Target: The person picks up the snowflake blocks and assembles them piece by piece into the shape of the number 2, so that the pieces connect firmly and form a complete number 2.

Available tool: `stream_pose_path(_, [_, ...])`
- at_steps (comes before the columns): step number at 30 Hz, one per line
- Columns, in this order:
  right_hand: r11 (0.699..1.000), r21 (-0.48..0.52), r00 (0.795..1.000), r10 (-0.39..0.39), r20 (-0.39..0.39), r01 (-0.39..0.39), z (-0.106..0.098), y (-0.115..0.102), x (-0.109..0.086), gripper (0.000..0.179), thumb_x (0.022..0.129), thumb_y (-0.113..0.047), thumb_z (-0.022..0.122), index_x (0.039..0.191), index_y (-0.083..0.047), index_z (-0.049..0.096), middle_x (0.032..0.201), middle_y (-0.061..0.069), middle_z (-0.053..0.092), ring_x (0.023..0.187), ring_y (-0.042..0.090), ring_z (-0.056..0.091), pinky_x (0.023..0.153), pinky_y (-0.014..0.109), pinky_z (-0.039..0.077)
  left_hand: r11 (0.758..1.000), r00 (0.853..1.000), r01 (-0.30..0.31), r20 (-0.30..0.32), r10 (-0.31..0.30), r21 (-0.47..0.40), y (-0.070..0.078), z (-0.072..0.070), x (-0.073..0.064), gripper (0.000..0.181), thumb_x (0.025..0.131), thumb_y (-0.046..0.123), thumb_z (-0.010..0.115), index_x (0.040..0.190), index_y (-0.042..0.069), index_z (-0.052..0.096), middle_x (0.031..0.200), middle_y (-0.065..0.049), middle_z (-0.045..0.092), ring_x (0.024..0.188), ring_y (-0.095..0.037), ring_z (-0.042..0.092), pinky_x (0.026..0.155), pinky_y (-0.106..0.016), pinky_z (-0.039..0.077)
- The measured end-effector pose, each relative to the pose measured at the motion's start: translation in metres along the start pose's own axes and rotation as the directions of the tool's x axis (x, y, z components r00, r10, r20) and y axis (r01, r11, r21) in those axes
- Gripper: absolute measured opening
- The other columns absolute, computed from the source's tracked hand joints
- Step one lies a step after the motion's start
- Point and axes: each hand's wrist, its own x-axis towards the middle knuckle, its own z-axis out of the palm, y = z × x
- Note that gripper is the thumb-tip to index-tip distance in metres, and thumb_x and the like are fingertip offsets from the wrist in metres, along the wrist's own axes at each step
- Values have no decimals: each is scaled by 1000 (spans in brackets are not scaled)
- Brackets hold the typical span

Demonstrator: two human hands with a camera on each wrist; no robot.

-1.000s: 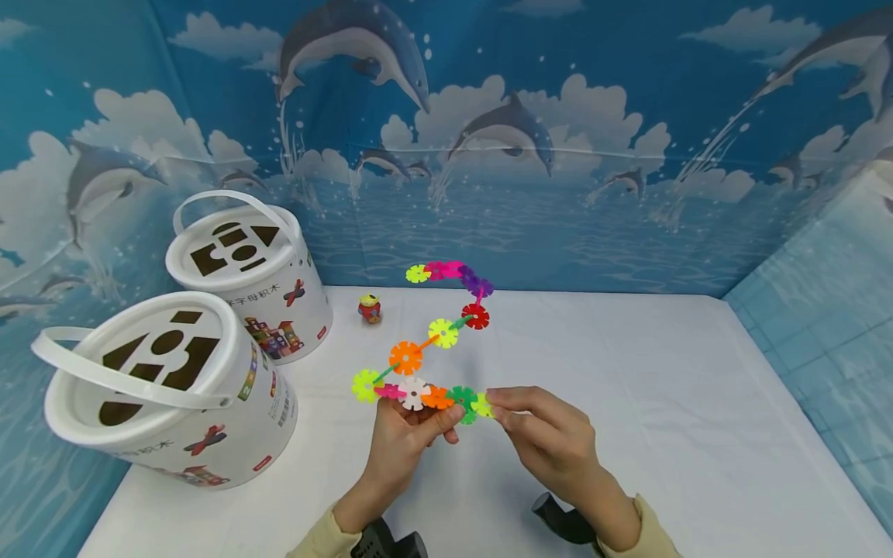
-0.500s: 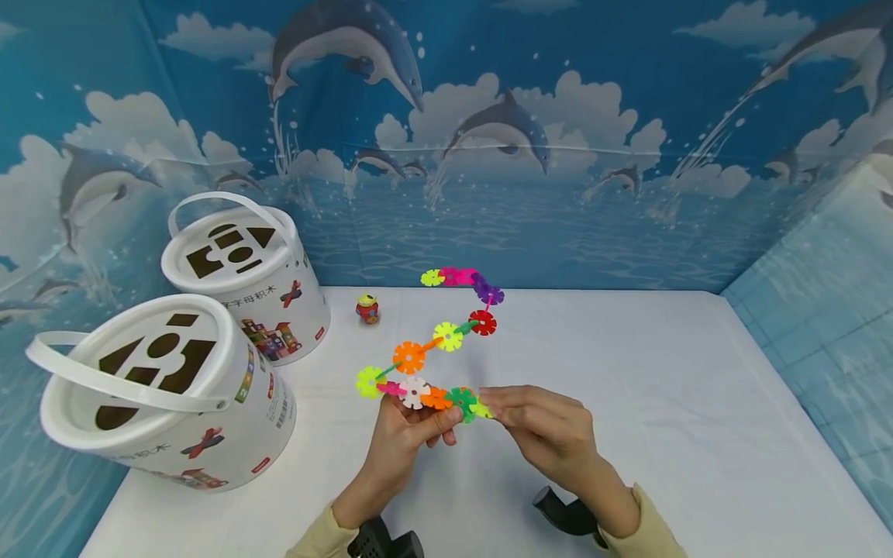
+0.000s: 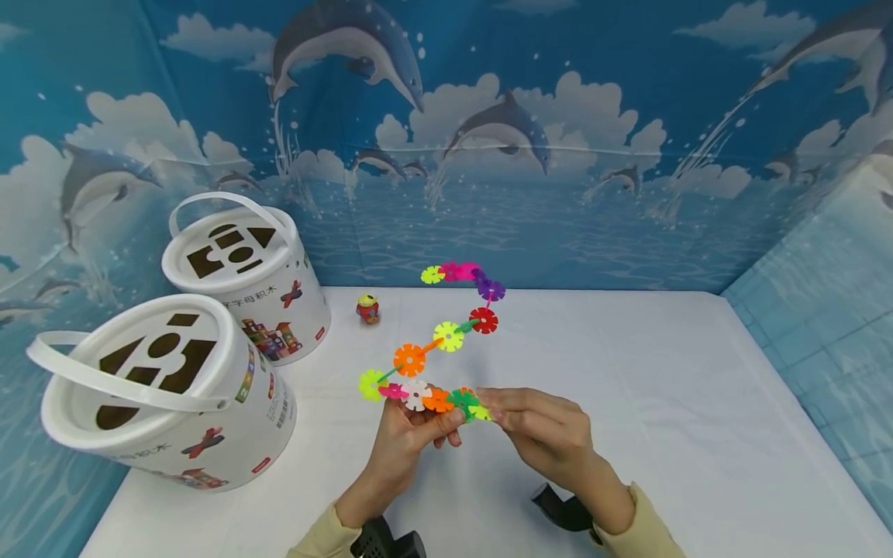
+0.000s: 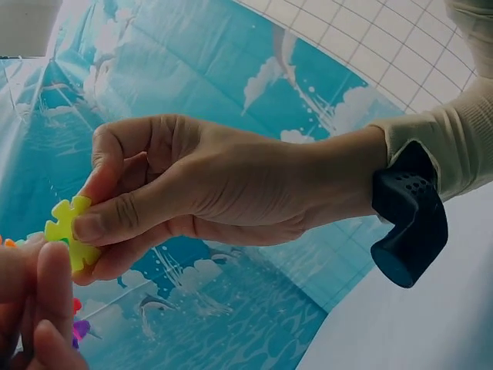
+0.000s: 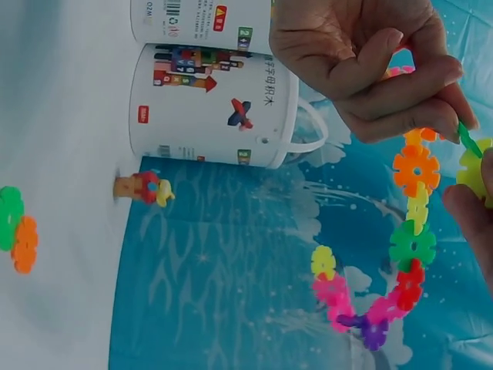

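Note:
A chain of colourful snowflake discs (image 3: 409, 359) curves up from the hands, its far end bending left at the top. My left hand (image 3: 401, 446) holds its near end, with the thumb pressed by a green disc (image 3: 462, 400). My right hand (image 3: 547, 434) pinches a yellow-green disc (image 3: 481, 412) beside that green one. In the left wrist view, the right thumb and fingers grip this yellow disc (image 4: 72, 231) at its rim, touching the left fingertips. The right wrist view shows the green disc (image 5: 469, 142) meeting the yellow one (image 5: 471, 173); fingers hide part of the joint.
Two white lidded buckets (image 3: 268, 418) with shape cut-outs stand at the left. A small red-and-yellow figure (image 3: 368, 309) stands near the back edge of the white table (image 3: 663, 387). In the right wrist view, a green disc (image 5: 9, 218) and an orange disc (image 5: 25, 244) lie on the table.
The far part of the chain has swung slightly right. The yellow-green disc has tilted and sits closer to the green one, and the right hand has shifted slightly left.

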Motion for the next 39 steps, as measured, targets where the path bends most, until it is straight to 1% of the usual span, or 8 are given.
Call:
stream_pose_path(11, [979,-190,992,-94,-86,76,9,0,8,26,94,-7,60,70,3,61,76,17,66,68,27,69,59,28,54,999,994,-2,-114,6,33,-5,7,0,22,87,6,69,96,-11,58,65,-3,65,55,-13,62,48,-18,38])
stream_pose_path(23, [975,-192,983,-139,-118,115,12,-1,10,24,93,-6,61,71,4,61,75,18,66,68,27,69,58,29,54,998,988,60,-144,-55,29,-6,8,-1,23,87,9,70,98,-9,62,66,-6,65,57,-13,61,48,-17,38])
stream_pose_path(28, [982,-177,993,-82,-87,66,13,1,2,22,94,-9,60,76,4,63,80,18,67,73,25,70,62,27,54,999,986,38,-162,-32,34,-6,7,0,25,86,8,71,96,-12,61,67,-3,65,55,-12,59,49,-17,38])
stream_pose_path(32, [986,-149,996,67,-64,-76,12,10,-13,20,94,-14,61,85,3,65,88,16,69,77,24,69,69,25,54,998,980,41,-196,-32,42,-6,5,2,23,86,8,70,96,-11,62,71,-5,66,55,-13,58,49,-17,37])
stream_pose_path(34, [971,-128,979,197,-42,-201,11,17,-21,19,93,-17,62,91,1,67,92,13,69,80,23,68,74,25,53,998,974,47,-223,-36,47,-5,3,3,23,86,10,70,96,-10,63,73,-6,68,54,-13,57,49,-18,37])
stream_pose_path(36, [931,-122,938,347,-2,-345,12,25,-31,17,91,-18,66,96,-2,67,95,9,69,83,21,67,77,25,53,998,968,46,-248,-32,49,-4,1,4,22,86,10,70,96,-9,64,74,-7,68,54,-14,57,49,-18,37])
stream_pose_path(38, [858,-156,862,503,62,-489,14,33,-41,16,88,-15,70,99,-4,68,96,5,68,86,18,66,78,27,53,998,965,35,-263,-21,48,-3,0,4,22,86,9,70,95,-10,64,76,-9,68,53,-14,56,48,-18,36])
stream_pose_path(39, [809,-186,809,580,100,-557,17,37,-46,17,86,-14,72,100,-6,69,97,3,68,88,17,65,77,29,53,999,963,31,-267,-18,45,-3,-1,4,22,86,8,70,96,-10,63,76,-10,69,53,-14,56,48,-18,36])
